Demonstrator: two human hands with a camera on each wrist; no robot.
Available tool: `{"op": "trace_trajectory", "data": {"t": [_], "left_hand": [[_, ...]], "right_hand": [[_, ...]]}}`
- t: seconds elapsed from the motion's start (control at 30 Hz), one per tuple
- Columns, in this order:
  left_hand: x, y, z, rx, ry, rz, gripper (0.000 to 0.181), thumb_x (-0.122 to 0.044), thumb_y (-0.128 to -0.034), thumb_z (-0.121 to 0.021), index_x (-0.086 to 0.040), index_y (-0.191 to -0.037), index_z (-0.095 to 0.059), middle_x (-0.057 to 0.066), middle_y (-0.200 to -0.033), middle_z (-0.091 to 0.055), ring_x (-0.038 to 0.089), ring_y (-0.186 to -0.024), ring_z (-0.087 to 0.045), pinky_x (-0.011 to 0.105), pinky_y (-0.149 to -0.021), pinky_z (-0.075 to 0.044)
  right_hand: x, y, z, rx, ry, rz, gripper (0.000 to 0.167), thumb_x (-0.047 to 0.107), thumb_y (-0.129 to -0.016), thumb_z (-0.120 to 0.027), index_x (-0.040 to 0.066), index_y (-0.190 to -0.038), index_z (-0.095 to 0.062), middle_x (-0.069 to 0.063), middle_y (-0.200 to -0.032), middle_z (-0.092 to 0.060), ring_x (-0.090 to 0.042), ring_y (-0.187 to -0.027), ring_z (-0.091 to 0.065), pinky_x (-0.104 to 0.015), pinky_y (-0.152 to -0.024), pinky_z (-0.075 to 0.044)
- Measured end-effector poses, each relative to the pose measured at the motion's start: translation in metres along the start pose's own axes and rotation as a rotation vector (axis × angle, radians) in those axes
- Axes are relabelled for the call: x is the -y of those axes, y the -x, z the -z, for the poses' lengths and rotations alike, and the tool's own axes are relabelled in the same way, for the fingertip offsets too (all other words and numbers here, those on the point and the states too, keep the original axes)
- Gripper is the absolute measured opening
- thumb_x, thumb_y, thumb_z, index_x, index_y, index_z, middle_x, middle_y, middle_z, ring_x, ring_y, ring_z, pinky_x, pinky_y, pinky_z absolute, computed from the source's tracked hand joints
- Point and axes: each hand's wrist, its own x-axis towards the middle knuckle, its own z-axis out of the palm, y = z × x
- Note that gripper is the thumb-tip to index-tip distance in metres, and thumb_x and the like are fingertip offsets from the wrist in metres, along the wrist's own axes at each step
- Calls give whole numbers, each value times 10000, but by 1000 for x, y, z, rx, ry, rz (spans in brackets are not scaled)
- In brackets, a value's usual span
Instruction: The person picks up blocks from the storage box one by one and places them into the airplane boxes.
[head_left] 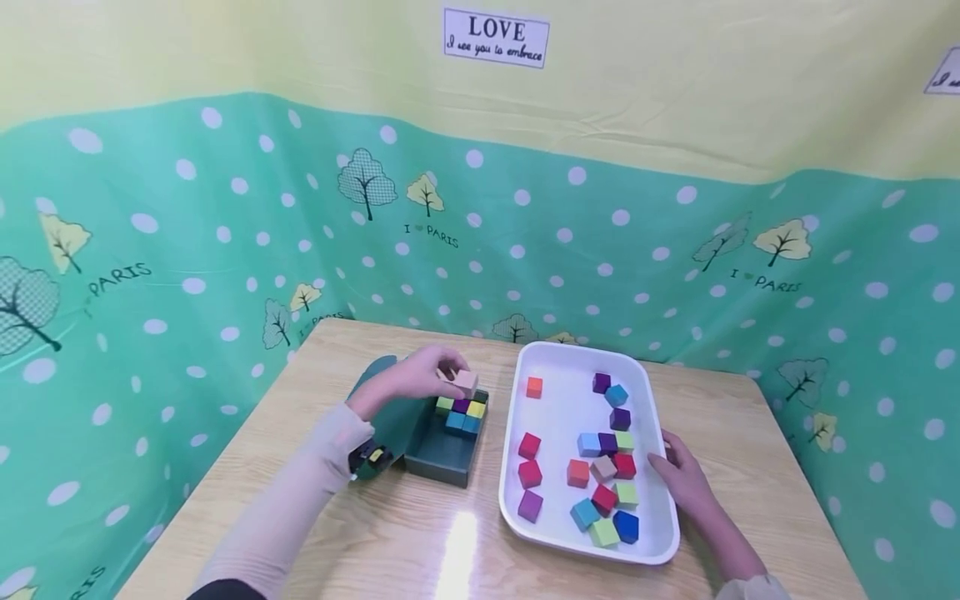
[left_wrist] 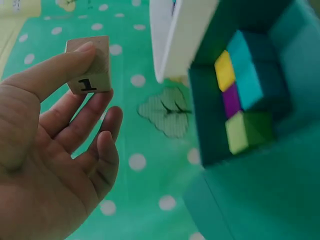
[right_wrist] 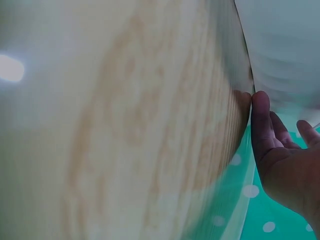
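In my left hand [head_left: 422, 375] [left_wrist: 60, 130], a pale wooden cube [head_left: 466, 382] [left_wrist: 91, 65] is pinched between thumb and fingers; a black "1" shows on one face in the left wrist view. The hand is above the far end of a dark green box [head_left: 438, 472] [left_wrist: 200, 120]. Inside lie green, purple, yellow and blue cubes [left_wrist: 249, 85], grouped at that end. My right hand [head_left: 686, 479] [right_wrist: 285, 160] touches the right side of a white tray [head_left: 510, 500] [right_wrist: 285, 50], its fingers fairly straight along the outer wall. Loose coloured cubes [head_left: 577, 472] lie in the tray.
The box's green lid [head_left: 401, 425] stands open on its left side. A wooden table [head_left: 390, 542] carries box and tray, which stand side by side with a narrow gap. A patterned green and yellow cloth [head_left: 450, 275] hangs behind and beside the table.
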Motion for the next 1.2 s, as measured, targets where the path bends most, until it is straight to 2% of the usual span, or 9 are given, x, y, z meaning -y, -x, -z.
{"op": "trace_trajectory", "data": {"t": [0.13,0.23,0.33,0.47,0.57,0.7,0.83,1.07,1.2], "left_hand": [[13,16,1,-39,-24,8,288,-182,-795,-815,-117,-1046,-691,-28,-955,-653,256,-944,-606,410,-822,-496],[22,23,-1,-74,-45,44,322,-204,-778,-831,-113,-1054,-694,-25,-971,-641,306,-978,-598,404,-821,-486],[31,28,-3,-102,-66,83,350,-195,-761,-845,-108,-1066,-697,-24,-985,-644,261,-975,-606,369,-810,-492],[43,31,-8,-109,-70,99,323,-162,-764,-843,-108,-1050,-703,-32,-917,-633,175,-866,-582,323,-723,-493],[51,32,-13,-118,-63,108,304,-156,-761,-845,-115,-1033,-714,-23,-867,-614,198,-812,-546,317,-673,-462],[58,35,-22,-145,-90,150,317,-166,-740,-861,-133,-1028,-731,-49,-869,-621,177,-822,-541,325,-715,-450],[63,40,-32,-149,-193,159,323,-160,-718,-875,-123,-1009,-739,-87,-824,-611,135,-801,-520,328,-737,-444],[62,36,-38,-176,-499,70,270,-242,-732,-853,-174,-968,-740,-133,-801,-578,124,-840,-440,296,-718,-418],[57,32,-36,-182,-606,39,243,-208,-739,-831,-180,-960,-735,-125,-809,-596,137,-847,-439,297,-705,-406]], "right_hand": [[-2,1,-1,9,-11,-8,651,329,-1027,-468,61,-1537,-166,-339,-1439,-332,-488,-1258,-426,-423,-835,-532],[-2,0,-1,10,-10,-10,660,350,-1027,-466,64,-1538,-161,-336,-1448,-320,-491,-1266,-416,-430,-843,-528],[-1,-1,-2,11,-4,-3,675,366,-1025,-464,62,-1540,-153,-339,-1447,-318,-490,-1264,-417,-431,-845,-528],[-2,-2,-2,7,-18,1,657,341,-1024,-470,70,-1540,-164,-336,-1430,-343,-481,-1239,-447,-417,-822,-538],[-2,-2,0,7,-25,-3,656,345,-1024,-469,81,-1542,-164,-325,-1436,-340,-478,-1243,-445,-412,-825,-538],[-2,-1,-1,15,-30,-14,671,368,-1022,-466,84,-1544,-153,-323,-1444,-326,-484,-1251,-434,-413,-827,-537],[-3,2,-4,30,-33,-29,669,354,-1022,-469,81,-1544,-152,-327,-1454,-312,-486,-1260,-427,-408,-821,-539],[-2,1,-1,13,-25,-30,661,356,-1023,-462,90,-1545,-155,-323,-1449,-319,-485,-1247,-439,-407,-816,-541],[0,-2,-1,12,-30,-17,656,349,-1024,-463,80,-1542,-162,-325,-1430,-342,-476,-1222,-466,-396,-800,-547]]}}
